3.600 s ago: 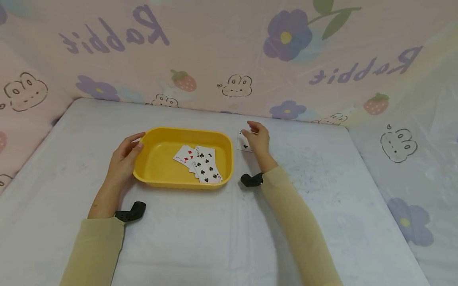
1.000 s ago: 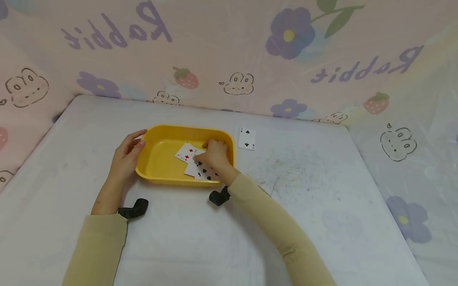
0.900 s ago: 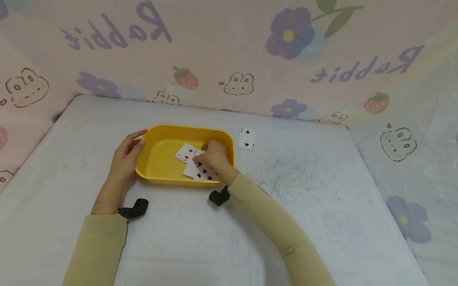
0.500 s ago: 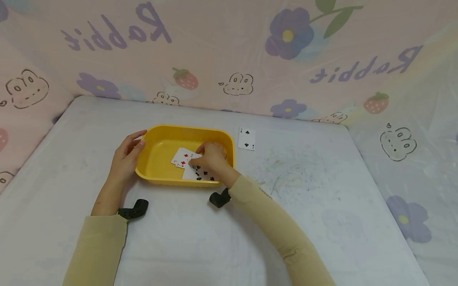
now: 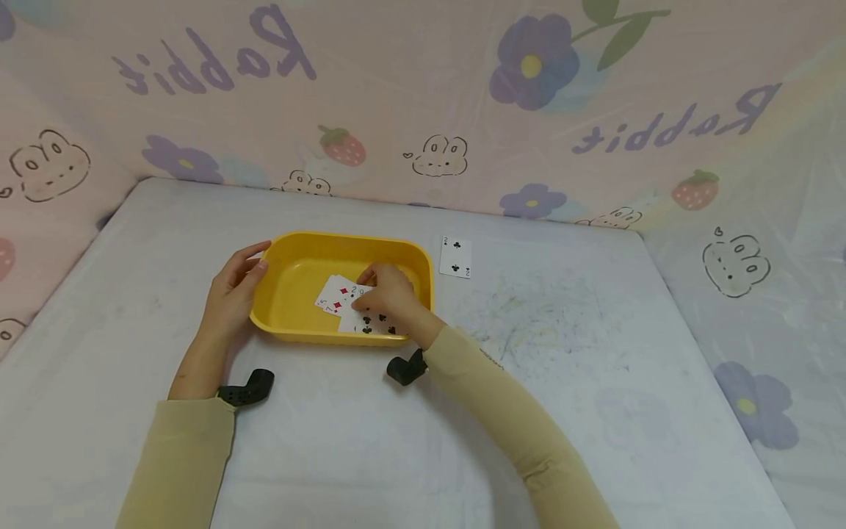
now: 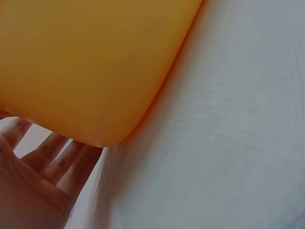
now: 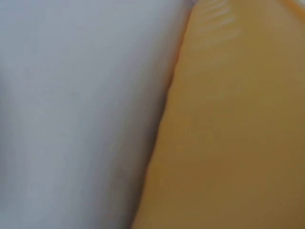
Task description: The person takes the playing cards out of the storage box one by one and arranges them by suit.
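A yellow plastic tray holds several overlapping playing cards, with diamonds, spades and clubs showing. My left hand is at the tray's left end. In the left wrist view its fairly straight fingers rest against the outer wall. My right hand reaches inside at the right, pinching at the cards with thumb and forefinger; it covers part of them. A two of clubs lies face up on the table, just right of the tray. In the right wrist view only the tray's outer wall and white cloth appear.
The table has a white cover with dark scribble-like marks at the right. A rabbit-and-flower patterned curtain hangs behind and along both sides. A black device sits on each wrist.
The right hand has left the two of clubs on the table and moved into the tray. Under its fingers the cards have slid a little left and nearer. The left hand stays.
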Demonstrator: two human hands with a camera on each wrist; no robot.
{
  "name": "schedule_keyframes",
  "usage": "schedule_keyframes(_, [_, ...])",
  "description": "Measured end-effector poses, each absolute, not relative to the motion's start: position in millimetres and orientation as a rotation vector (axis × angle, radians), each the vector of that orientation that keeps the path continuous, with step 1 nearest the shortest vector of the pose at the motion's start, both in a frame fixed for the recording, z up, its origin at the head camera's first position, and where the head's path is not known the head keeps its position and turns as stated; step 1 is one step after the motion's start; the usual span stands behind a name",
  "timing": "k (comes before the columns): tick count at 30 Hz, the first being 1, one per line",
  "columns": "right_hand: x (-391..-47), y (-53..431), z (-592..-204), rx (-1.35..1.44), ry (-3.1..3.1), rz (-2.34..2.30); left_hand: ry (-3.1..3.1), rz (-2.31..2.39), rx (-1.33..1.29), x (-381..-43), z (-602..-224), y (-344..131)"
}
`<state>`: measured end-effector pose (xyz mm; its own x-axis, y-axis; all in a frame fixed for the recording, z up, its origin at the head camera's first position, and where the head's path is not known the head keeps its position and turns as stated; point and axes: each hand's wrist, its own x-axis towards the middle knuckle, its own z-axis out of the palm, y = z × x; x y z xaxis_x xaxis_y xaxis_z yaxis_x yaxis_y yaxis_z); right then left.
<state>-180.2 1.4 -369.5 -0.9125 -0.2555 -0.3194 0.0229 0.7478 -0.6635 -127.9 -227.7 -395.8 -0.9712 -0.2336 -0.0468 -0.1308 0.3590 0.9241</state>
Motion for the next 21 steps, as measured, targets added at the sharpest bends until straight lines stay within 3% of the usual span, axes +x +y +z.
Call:
schedule_keyframes(7, [-184.2,7.6,-371.0,-0.214,2.485,-1.129,-2.516,-1.686,0.336,-126.8,-395.4,-227.4])
schedule_keyframes(21, [-186.5,25.6,-352.1,-0.385,2.487,-0.947,-2.514,-1.679,0.325,-127.6,-396.2,-228.4])
